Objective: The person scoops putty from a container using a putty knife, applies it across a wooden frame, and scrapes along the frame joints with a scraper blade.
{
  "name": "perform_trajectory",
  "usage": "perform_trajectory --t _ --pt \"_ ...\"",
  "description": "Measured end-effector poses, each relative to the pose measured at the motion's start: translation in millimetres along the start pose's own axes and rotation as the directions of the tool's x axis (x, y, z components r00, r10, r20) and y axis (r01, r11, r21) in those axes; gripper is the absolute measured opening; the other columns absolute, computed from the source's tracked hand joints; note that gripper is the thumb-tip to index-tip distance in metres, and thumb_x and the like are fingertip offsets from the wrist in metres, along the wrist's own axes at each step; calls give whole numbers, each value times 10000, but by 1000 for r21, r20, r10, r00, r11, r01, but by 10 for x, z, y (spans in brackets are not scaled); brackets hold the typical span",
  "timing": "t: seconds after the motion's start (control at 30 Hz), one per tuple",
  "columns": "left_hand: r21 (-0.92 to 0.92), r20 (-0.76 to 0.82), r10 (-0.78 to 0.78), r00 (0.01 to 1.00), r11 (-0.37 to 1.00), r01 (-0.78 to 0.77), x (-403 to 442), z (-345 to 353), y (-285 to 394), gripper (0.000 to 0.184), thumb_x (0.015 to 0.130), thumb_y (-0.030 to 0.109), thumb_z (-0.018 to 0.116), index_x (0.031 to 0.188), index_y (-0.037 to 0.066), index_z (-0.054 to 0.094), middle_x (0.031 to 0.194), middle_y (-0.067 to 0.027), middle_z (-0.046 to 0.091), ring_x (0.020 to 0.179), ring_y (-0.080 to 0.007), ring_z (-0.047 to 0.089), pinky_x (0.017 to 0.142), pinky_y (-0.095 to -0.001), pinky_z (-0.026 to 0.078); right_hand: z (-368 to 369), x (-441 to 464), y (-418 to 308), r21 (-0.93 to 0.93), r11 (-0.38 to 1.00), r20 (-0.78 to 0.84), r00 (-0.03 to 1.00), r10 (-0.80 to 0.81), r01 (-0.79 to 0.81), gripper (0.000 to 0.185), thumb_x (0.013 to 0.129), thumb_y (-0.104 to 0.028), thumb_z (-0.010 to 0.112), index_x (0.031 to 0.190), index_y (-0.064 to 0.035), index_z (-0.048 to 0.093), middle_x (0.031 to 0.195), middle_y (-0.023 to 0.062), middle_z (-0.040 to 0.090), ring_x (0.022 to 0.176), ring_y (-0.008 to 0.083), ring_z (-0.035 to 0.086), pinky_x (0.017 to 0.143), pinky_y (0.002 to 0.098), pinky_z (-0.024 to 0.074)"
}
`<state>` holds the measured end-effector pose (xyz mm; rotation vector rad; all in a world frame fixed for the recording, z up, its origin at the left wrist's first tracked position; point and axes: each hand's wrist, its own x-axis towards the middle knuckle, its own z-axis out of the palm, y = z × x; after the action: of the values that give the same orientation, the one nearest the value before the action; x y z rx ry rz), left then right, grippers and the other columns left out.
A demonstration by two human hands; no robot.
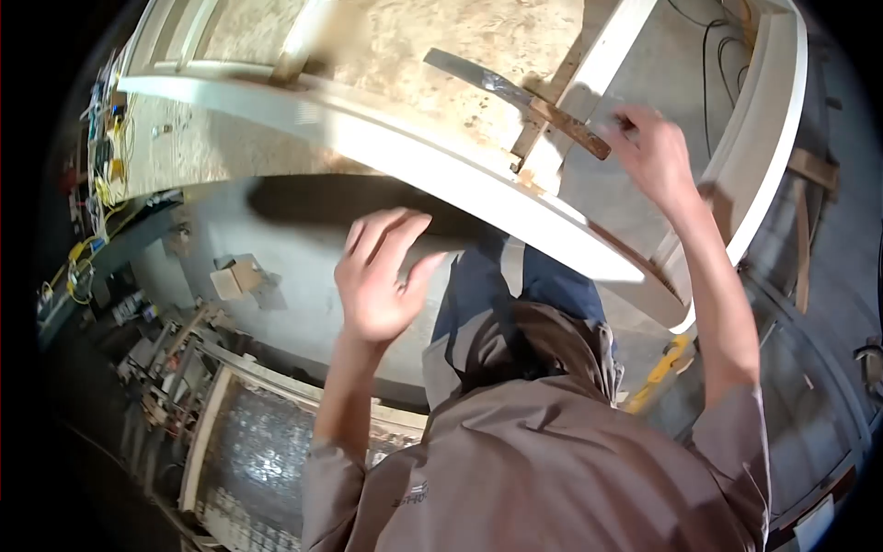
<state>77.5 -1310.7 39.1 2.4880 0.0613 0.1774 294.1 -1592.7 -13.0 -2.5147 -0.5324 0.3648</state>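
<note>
My left hand (382, 281) is raised in the air just below the white curved edge of a wooden frame (405, 161), fingers and thumb apart and nothing in them. My right hand (655, 152) hovers over the frame's right end with its fingers curled in. A dark patch shows at those fingertips, too blurred to name. Close to them is the brown handle end of a tool with a grey, slightly curved metal blade (478, 78). It lies across a crosspiece (589, 87) and the plywood panel (386, 46). Whether my right fingers touch the handle is unclear.
Black cables (708, 64) hang beyond the frame's right side. A yellow bar like a spirit level (658, 373) is by my right side. On the floor at left sits a small cardboard box (237, 276). Behind me are a wood-edged panel (258, 442) and piled scraps (161, 368).
</note>
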Motion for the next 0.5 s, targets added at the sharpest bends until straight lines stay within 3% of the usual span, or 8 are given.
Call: perform_trajectory --t 0.1,0.13,0.2,0.27,0.3,0.33,0.4,0.5 --pt "86 216 96 972 989 -116 589 154 30 598 657 114 890 1200 20 658 1292 -142 620 1170 -350 589 985 -447 487 429 458 96 -252 916 -131 926 -353 314 360 864 -337 774 1078 -54 719 1049 138 706 977 336 677 844 434 560" --pt "102 277 121 953 983 -154 761 226 42 624 648 132 899 1210 18 653 1315 -143 609 1194 -353 581 1006 -455 475 558 556 61 -311 895 -46 936 -350 319 384 872 -377 759 1058 -44 715 1067 141 705 1023 326 670 852 428 562" --pt "80 314 175 933 974 -210 1003 417 -17 505 671 201 892 1092 24 679 1138 -130 677 1070 -334 631 957 -439 481 745 701 -13 -332 873 124 934 -335 357 381 913 -364 706 956 15 705 1019 191 706 977 316 693 829 418 578" --pt "44 339 190 921 975 -217 1076 564 -170 412 716 277 870 993 32 688 976 -110 707 938 -314 656 877 -430 496 761 804 -201 -246 911 363 903 -229 330 236 902 -218 681 883 17 697 961 183 716 892 326 714 792 423 589" --pt "37 251 181 951 980 -196 1104 653 -183 281 762 254 833 866 44 677 820 -87 702 781 -314 654 789 -403 494 786 838 -204 -283 850 410 858 -311 444 175 860 -99 649 973 34 658 885 197 713 830 360 717 759 438 590" --pt "125 256 123 959 979 -159 1088 702 -164 179 805 189 782 817 48 672 804 -84 696 755 -303 653 738 -383 492 766 830 -184 -193 907 403 873 -274 374 202 858 -88 644 1014 39 632 869 210 706 833 368 714 755 442 586" --pt "120 178 209 962 965 -232 1079 729 -242 101 842 129 732 817 45 682 828 -95 700 768 -294 657 735 -383 496 487 781 -110 -45 980 378 911 -165 196 274 855 -68 633 1096 50 579 836 236 690 839 383 707 746 449 577" --pt "96 -92 103 990 991 -95 1053 736 -259 23 839 45 717 846 40 696 848 -101 704 770 -285 658 725 -387 508 -39 484 234 181 978 351 921 -166 107 341 916 -125 651 1194 21 518 784 231 635 753 393 635 678 443 500"
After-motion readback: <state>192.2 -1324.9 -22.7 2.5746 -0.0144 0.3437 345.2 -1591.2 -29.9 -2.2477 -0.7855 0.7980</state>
